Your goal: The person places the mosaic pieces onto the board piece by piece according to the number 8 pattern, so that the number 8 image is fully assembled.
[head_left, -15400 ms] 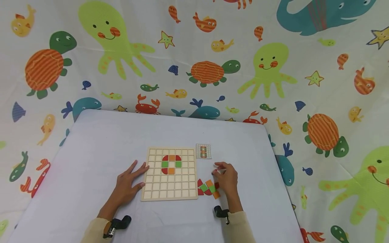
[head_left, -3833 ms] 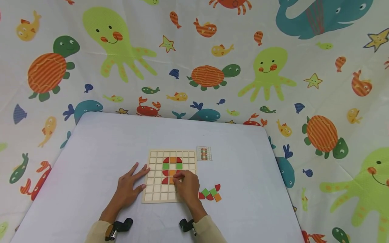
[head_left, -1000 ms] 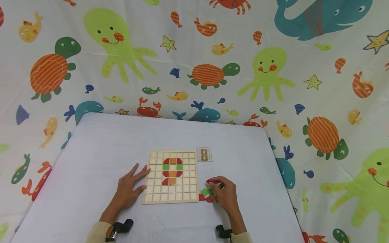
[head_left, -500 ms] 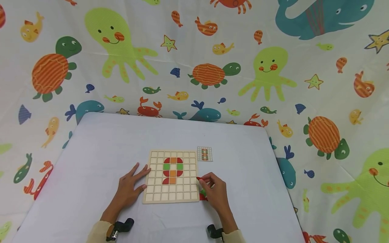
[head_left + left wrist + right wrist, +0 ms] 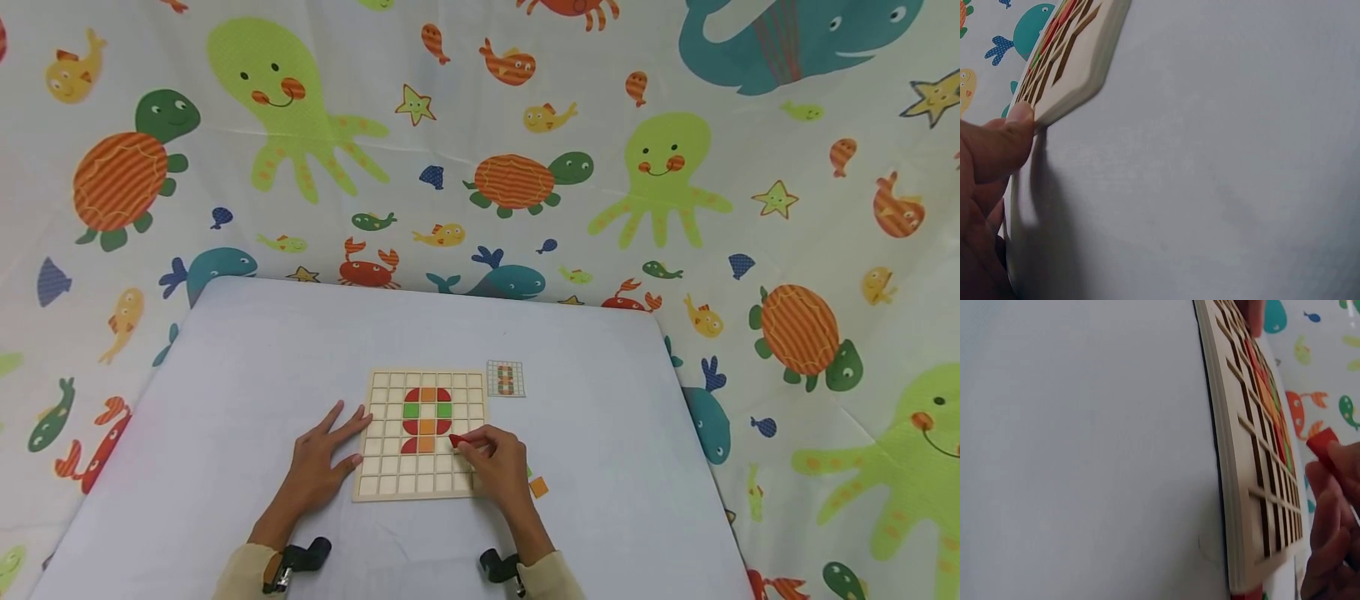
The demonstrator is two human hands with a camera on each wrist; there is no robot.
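My right hand (image 5: 501,467) pinches a small red tile (image 5: 455,440) between thumb and fingertips, close over the wooden grid board (image 5: 378,485). The red tile shows in the right wrist view too, tilted at the fingertips. Just left of it, an orange tile (image 5: 426,444) and a red quarter-round tile (image 5: 408,446) sit in grid cells. Above them, red, orange and green tiles form a ring around one bare cell. With fingers spread, my left hand (image 5: 315,462) touches the board's left edge; the left wrist view shows its thumb (image 5: 1019,119) at the board's near corner.
A small printed pattern card (image 5: 506,379) lies beyond the board's upper right corner. Right of the board lie a loose orange tile (image 5: 539,487) and part of a green one (image 5: 528,472); my right hand hides other loose tiles. A sea-animal cloth hangs behind the white table.
My right hand has carried the red tile left from the loose tiles to over the board. Compared with 15 seconds ago, several more tiles sit in the grid. My left hand stays put.
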